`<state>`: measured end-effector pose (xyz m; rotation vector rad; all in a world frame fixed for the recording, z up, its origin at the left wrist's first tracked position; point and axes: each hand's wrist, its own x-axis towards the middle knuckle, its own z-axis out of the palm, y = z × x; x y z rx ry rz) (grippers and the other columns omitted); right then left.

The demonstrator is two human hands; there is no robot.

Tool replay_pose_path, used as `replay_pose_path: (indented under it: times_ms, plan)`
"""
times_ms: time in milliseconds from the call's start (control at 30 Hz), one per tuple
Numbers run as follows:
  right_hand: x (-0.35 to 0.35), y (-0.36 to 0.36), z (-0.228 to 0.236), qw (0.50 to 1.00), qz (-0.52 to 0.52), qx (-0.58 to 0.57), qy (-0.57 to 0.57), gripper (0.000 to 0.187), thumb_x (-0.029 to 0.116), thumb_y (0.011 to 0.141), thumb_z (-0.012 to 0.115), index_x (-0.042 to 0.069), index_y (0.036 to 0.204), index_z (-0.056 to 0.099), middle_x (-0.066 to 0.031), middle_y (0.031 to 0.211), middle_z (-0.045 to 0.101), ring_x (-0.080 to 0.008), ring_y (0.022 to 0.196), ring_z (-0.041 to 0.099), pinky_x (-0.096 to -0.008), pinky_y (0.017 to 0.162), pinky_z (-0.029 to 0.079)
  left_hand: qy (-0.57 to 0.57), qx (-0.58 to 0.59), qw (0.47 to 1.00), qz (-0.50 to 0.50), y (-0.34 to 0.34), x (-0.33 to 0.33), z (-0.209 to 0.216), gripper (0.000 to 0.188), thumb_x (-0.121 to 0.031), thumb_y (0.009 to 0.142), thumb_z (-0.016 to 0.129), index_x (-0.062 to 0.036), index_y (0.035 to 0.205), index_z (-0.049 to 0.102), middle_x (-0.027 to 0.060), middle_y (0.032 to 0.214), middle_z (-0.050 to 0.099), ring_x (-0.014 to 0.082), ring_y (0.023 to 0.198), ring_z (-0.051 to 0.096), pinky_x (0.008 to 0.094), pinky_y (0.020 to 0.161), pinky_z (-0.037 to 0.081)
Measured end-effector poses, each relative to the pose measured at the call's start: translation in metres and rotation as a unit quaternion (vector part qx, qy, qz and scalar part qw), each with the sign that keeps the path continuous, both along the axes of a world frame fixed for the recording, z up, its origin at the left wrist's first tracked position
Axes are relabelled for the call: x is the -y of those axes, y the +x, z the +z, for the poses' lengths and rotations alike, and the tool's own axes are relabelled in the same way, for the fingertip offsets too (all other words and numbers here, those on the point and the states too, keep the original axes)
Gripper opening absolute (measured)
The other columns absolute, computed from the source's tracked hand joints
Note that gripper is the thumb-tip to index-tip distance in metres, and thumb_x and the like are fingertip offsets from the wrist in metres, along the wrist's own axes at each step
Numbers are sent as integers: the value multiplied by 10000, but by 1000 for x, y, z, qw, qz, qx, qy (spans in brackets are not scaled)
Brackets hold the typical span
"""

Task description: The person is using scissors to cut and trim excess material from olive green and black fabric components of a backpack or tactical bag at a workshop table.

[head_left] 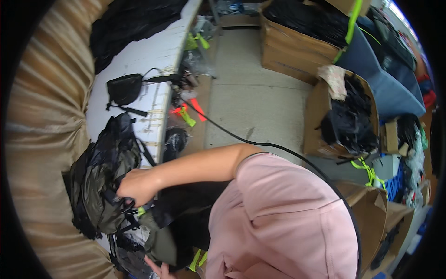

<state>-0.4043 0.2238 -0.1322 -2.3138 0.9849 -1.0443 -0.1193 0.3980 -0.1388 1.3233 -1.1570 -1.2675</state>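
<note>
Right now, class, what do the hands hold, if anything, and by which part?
The right hand apparently grips the dark bag at its near edge; whether the left hand holds anything cannot be told.

We look down from the wearer's head through one wide fisheye lens. The pink sleeve looms close beneath us; the counter runs up our left, the floor lying farther below.

Olive-and-black bag — shiny, creased, bunched up, on a white table
</note>
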Motion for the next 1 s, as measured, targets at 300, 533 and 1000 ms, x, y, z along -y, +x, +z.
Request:
replay_pose_path:
  times_ms: [300,533,1000]
  plan:
    - [-51,48,-81,987,-20,-147,-54,248,219,789,585,-15,870,582,-146,825,628,-280,801,643,-391,683,505,98,-316,944,-5,-84,57,-83,457,-100,830,462,-46,1283,466,90,1260,530,236,1180,488,377,1026,350]
    - [45,-24,-24,838,505,-30,204,443,262,768,714,18,1114,582,-151,984,649,-264,887,622,-364,769,483,168,-208,959,87,-73,63,-87,325,-150,902,453,7,1172,541,110,1122,603,234,1028,588,372,914,460]
    - [303,-229,-57,842,-452,-59,287,462,373,830,630,51,1160,610,-156,1167,619,-282,1113,579,-398,912,452,59,29,995,-77,-24,37,-107,483,-47,753,510,54,1223,471,210,1110,548,363,985,528,407,879,415]
